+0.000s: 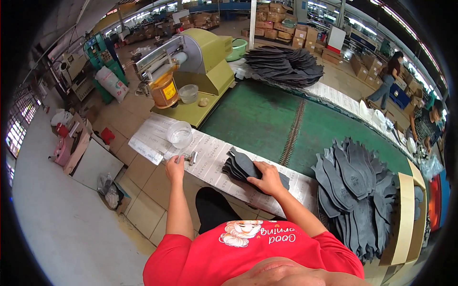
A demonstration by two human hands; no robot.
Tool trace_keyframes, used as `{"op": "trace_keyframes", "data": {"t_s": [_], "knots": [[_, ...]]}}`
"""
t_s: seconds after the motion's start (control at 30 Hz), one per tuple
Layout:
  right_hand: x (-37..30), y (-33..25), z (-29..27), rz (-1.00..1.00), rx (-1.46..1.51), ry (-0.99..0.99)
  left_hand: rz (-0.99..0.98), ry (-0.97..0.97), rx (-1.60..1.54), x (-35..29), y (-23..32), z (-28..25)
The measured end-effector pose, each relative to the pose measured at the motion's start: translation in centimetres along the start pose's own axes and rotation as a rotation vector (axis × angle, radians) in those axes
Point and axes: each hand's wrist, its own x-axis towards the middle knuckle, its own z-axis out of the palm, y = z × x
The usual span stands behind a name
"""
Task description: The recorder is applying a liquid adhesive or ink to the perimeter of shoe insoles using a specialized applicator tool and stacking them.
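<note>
My right hand [268, 179] grips the near right end of a small stack of dark grey insole-shaped pieces [242, 164], thumb on the near side and fingers over the top. The stack lies on a paper-covered ledge [210, 151] along the belt. Further left, my left hand [175, 168] is closed at the ledge's near edge; whatever its fingers hold is too small to make out. Just right of it lies a small metal piece [192, 158]. Beyond that hand stands a round clear plastic tub [180, 135].
A green conveyor belt [248, 114] runs past the ledge. An olive machine [205, 59] with an amber container [163, 90] stands at the back left. Large insole piles lie at right [350, 178] and far side [285, 66], beside a cardboard box [405, 219]. Two people are at far right.
</note>
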Motion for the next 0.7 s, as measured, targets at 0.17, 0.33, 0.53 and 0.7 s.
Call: {"op": "trace_keyframes", "data": {"t_s": [0.17,0.33,0.53,0.7], "knots": [[-0.7,-0.7,0.1,-0.071,-0.015,0.129,0.011,0.007,-0.092,0.7,-0.3,2.2],[-1.2,-1.3,-0.7,-0.080,-0.040,0.064,-0.074,-0.110,-0.618,1.3,-0.5,2.5],[-0.7,-1.6,0.0,-0.108,-0.219,-0.051,0.187,0.032,-0.506,4.7,3.5,-1.9],[0.6,-1.7,0.0,0.013,-0.072,0.013,0.156,0.168,-0.540,9.7,5.9,-3.8]]}}
